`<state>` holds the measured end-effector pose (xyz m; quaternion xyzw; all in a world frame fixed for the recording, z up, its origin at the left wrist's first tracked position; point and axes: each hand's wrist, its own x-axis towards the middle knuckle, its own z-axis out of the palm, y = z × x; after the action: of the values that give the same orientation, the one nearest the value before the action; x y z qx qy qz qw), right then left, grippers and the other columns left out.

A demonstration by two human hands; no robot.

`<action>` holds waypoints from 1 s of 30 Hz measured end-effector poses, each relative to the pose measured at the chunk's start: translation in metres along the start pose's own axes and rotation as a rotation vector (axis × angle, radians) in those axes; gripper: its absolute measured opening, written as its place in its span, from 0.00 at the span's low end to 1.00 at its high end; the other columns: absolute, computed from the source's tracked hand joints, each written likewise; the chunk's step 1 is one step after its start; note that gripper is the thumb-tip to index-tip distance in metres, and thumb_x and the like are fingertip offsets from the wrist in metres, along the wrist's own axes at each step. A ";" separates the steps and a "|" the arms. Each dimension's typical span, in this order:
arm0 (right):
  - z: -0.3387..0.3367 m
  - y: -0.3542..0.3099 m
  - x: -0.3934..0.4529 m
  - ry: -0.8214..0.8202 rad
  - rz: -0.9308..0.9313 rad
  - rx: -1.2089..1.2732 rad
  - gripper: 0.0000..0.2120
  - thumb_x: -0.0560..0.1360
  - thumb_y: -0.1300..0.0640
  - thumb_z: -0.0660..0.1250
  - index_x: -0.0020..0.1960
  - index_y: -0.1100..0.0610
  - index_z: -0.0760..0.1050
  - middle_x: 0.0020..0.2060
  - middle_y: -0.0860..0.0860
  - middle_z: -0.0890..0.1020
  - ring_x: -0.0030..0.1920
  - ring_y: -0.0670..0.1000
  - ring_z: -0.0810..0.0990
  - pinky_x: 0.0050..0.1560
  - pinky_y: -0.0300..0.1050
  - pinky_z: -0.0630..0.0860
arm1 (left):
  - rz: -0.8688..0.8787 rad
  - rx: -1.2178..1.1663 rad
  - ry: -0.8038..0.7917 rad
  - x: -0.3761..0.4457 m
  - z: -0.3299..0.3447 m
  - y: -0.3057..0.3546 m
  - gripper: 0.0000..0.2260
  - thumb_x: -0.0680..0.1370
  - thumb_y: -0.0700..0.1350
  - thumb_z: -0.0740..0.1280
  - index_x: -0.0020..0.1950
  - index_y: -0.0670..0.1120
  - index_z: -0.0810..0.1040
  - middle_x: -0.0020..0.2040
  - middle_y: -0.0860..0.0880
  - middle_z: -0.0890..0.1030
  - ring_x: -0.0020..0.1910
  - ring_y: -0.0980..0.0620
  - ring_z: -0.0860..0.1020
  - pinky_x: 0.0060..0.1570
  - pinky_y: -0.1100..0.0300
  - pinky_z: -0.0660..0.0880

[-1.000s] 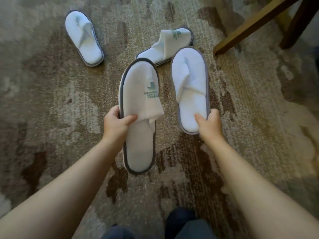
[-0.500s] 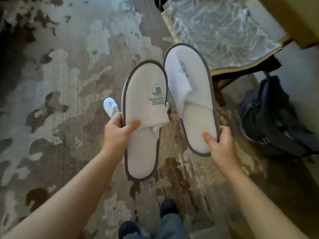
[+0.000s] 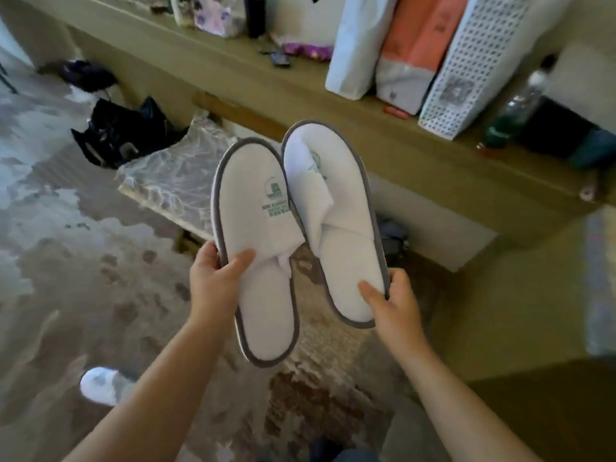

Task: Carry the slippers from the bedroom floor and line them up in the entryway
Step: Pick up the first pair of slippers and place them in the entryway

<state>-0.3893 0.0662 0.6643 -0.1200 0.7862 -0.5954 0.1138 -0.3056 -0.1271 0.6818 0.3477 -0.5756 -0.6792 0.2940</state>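
White terry slippers with grey piping, three in view. Two are held up in the air above the patterned carpet [image 3: 100, 261], toes pointing away and tops facing the camera, their inner edges touching or nearly so near the toes. Left-hand slipper [image 3: 256, 248]: green printed logo on the strap, lettering too blurred to read; gripped at its outer edge by the left hand [image 3: 215, 283], thumb across the strap, fingers behind and hidden. Right-hand slipper [image 3: 333, 221]: strap folded askew, its green mark partly creased out of sight; gripped at the heel by the right hand [image 3: 393, 305], thumb on the insole, fingers hidden under the sole. Third slipper [image 3: 100, 385]: on the carpet at lower left, partly covered by the left forearm, blurred.

Long beige bench [image 3: 416, 161] across the top, its ends cut off by the frame. On it, counted: three standing paper bags, one pale blue [image 3: 360, 41], one coral and white [image 3: 413, 51], one white with a dot pattern [image 3: 473, 61]; one clear plastic bottle [image 3: 520, 105]; small items at the far end, too blurred to name.

One seat wrapped in clear plastic film [image 3: 176, 181], partly behind the slippers. One black bag [image 3: 123, 135] on the floor beside it. Dark clothing at the bottom edge, cut off.
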 end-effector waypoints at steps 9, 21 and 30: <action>-0.146 -0.003 -0.159 0.723 0.143 0.037 0.10 0.73 0.62 0.63 0.42 0.50 0.64 0.39 0.45 0.72 0.39 0.42 0.72 0.27 0.24 0.69 | -0.014 0.153 -0.671 -0.109 0.146 0.023 0.07 0.70 0.45 0.69 0.40 0.56 0.72 0.44 0.51 0.79 0.44 0.48 0.79 0.41 0.49 0.78; -0.314 0.046 -0.457 1.563 0.336 0.083 0.08 0.72 0.65 0.65 0.44 0.58 0.66 0.37 0.48 0.73 0.38 0.44 0.73 0.29 0.28 0.71 | -0.162 0.227 -1.513 -0.474 0.294 -0.018 0.08 0.72 0.43 0.67 0.48 0.53 0.73 0.46 0.53 0.78 0.46 0.51 0.77 0.42 0.50 0.76; -0.432 0.088 -0.629 1.849 0.459 0.081 0.08 0.72 0.65 0.64 0.46 0.60 0.65 0.37 0.46 0.71 0.39 0.47 0.72 0.42 0.45 0.69 | -0.256 0.369 -1.793 -0.727 0.336 -0.063 0.06 0.72 0.42 0.66 0.42 0.54 0.73 0.45 0.52 0.77 0.45 0.50 0.76 0.37 0.53 0.74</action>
<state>0.0611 0.6858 0.7170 0.5596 0.5480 -0.4445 -0.4347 -0.1525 0.6590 0.7491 -0.2061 -0.6441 -0.6193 -0.3990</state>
